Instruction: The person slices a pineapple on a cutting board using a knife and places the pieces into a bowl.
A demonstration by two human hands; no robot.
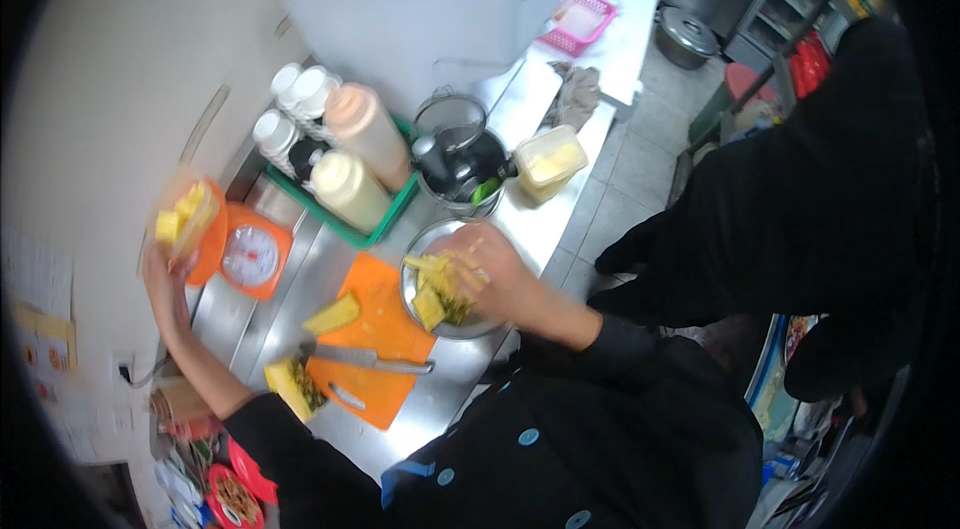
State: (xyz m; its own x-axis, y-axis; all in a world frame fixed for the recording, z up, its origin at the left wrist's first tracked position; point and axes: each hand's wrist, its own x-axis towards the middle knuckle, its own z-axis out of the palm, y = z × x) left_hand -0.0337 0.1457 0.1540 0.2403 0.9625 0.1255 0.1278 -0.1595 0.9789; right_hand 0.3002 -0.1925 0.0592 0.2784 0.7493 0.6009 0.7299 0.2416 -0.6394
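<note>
My left hand (171,270) grips a clear plastic container (196,229) of yellow pineapple chunks (171,223) at the orange pan of a kitchen scale (251,255). Over a round metal bowl (411,289) at the table's near edge, my right hand (487,270) has yellow strips at its fingers; blur hides whether it grips them. Pineapple pieces with green rind lie in the bowl. An orange cutting board (386,330) bears a knife with a metal blade (345,355) and a smaller white-handled tool (347,397). A pineapple wedge (332,314) and a larger unpeeled piece (294,386) overlap the board's left edge.
A green basket (360,240) holds squeeze bottles and stacked cups. Beside it stand a dark pot (469,169) with utensils and a plastic tub (551,163) of yellow food. A large white container (405,11) stands behind. Another person in dark clothes (810,191) stands at the right.
</note>
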